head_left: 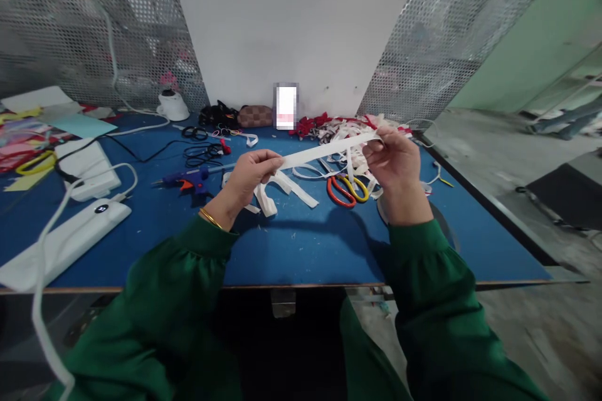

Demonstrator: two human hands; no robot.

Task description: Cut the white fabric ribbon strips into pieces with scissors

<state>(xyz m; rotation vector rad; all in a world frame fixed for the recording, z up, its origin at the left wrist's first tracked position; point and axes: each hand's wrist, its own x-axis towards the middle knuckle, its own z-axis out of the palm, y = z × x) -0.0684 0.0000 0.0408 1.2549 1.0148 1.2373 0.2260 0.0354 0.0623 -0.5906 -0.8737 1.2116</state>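
A white ribbon (327, 149) is stretched between my two hands above the blue table. My left hand (251, 177) pinches its left end, and my right hand (394, 160) grips the other end, which sits slightly higher. Beneath the ribbon lie loose white strips (294, 189) and a pair of scissors (348, 190) with one red and one yellow handle. Left of my left hand is a blue glue gun (192, 180) with an orange trigger. Behind my right hand, a heap of red and white ribbon pieces (343, 128) spreads over the table.
A white power bank (70, 241) and white power strip (91, 169) with cables lie at the left. Coloured sheets (78, 122) are behind them. A checkered pouch (255, 116) stands before a white board (286, 31). The table's front edge (305, 286) is near my body.
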